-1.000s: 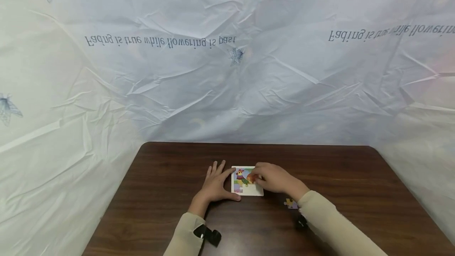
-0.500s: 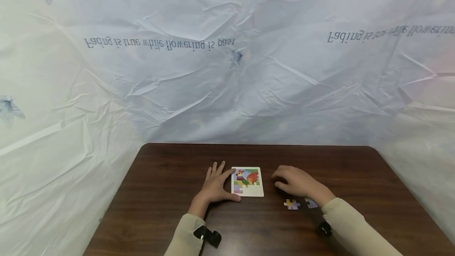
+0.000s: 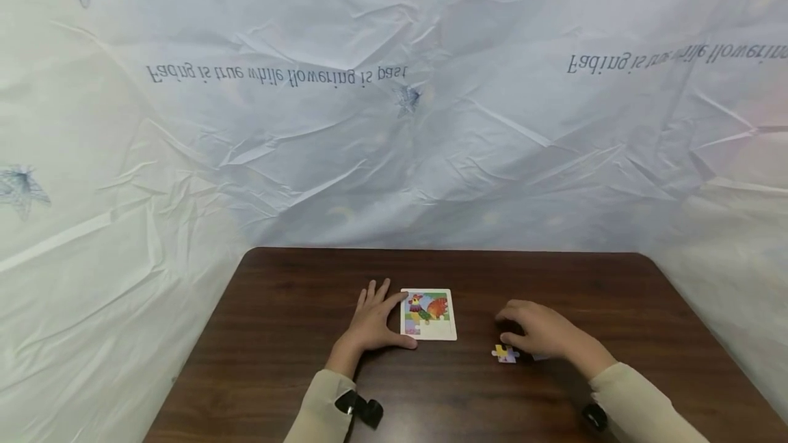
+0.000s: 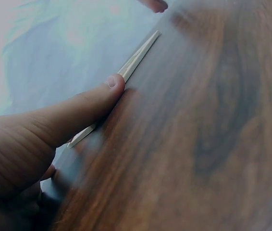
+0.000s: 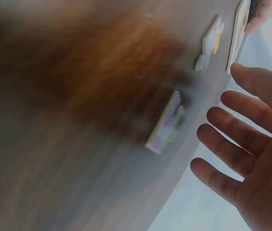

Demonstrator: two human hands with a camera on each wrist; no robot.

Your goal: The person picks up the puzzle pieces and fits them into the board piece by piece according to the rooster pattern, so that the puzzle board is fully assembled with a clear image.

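Note:
A small jigsaw puzzle board (image 3: 451,331) with a white border and a rooster picture lies flat on the table. My left hand (image 3: 369,325) lies at its left side with fingers spread. The left thumb (image 4: 92,103) touches the near edge of the board, and the index fingertip is at its upper left corner. To the right, my right hand (image 3: 538,328) hovers over the table, fingers loosely bent and holding nothing. Just below its thumb lies a yellow and purple puzzle piece (image 3: 505,354). A second, purple puzzle piece (image 5: 165,126) lies beneath the hand, mostly hidden in the head view.
The dark wooden table (image 3: 295,292) has rounded far corners. Behind it and at both sides hangs a wrinkled pale cloth (image 3: 369,156) with printed writing. A black strap with a small device (image 3: 363,407) sits on the left wrist.
My right hand has left the puzzle board and moved right, towards the loose pieces. Part of the rooster's body that it covered now shows. The left hand stays in place.

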